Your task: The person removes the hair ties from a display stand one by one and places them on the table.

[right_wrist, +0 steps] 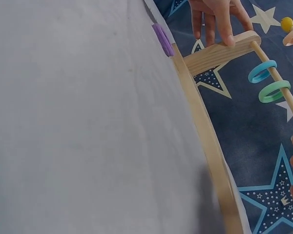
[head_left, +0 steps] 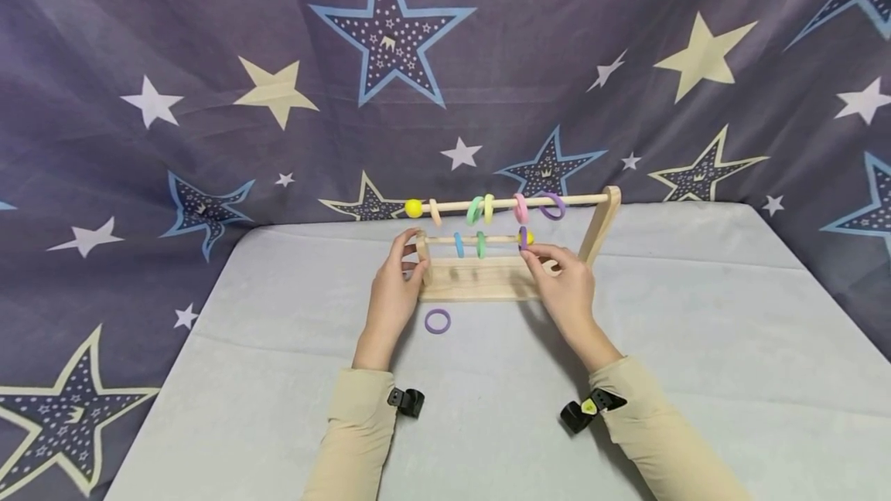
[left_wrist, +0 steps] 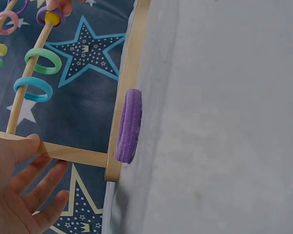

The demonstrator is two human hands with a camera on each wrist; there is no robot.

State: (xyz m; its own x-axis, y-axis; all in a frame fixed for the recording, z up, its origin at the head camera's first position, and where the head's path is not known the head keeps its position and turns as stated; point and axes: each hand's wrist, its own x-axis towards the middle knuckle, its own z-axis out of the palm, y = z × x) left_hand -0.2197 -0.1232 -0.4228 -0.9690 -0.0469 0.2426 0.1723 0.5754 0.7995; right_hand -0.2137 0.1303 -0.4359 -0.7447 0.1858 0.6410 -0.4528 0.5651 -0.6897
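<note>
A wooden stand (head_left: 480, 288) has two rods carrying colored ribbed hair ties. My left hand (head_left: 395, 288) holds the top of its left post (left_wrist: 75, 153), thumb on one side and fingers spread behind. At the yellow-ball end of the lower rod (head_left: 501, 239), my right hand (head_left: 569, 291) pinches a purple hair tie (head_left: 524, 240), which circles the ball in the left wrist view. A blue hair tie (head_left: 459, 245) and a green hair tie (head_left: 481, 245) hang farther left on that rod. Another purple hair tie (head_left: 437, 322) lies on the table before the base.
The upper rod (head_left: 455, 206), fixed to a tall right post (head_left: 602, 223), bears several hair ties and ends in a yellow ball (head_left: 414, 209). A pale cloth covers the table (head_left: 696, 346). Behind it hangs a dark star-patterned curtain (head_left: 473, 76).
</note>
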